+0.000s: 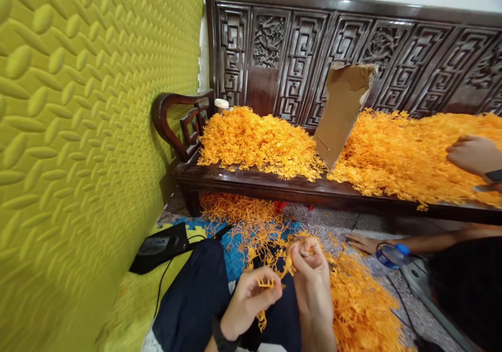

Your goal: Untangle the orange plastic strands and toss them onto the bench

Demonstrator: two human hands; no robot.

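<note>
My left hand (251,298) is above my lap, fingers and thumb curled closed around a thin, branched orange plastic piece (265,283). Part of that piece pokes out between the fingers, and more orange bits dangle below the palm. Just to the right, my right hand (309,268) pinches another bit of orange plastic (289,264) between thumb and fingers. The two hands are close together, and whether both bits are joined I cannot tell. Loose orange plastic strands (259,237) spread over the floor beyond my knees.
A carved dark wooden bench (251,181) bears heaped orange pieces (259,137), split by an upright cardboard sheet (341,111). At right, another person's hand (472,153) touches the heap. A bottle (388,255), a black device (160,247) and an orange pile (363,299) are on the floor.
</note>
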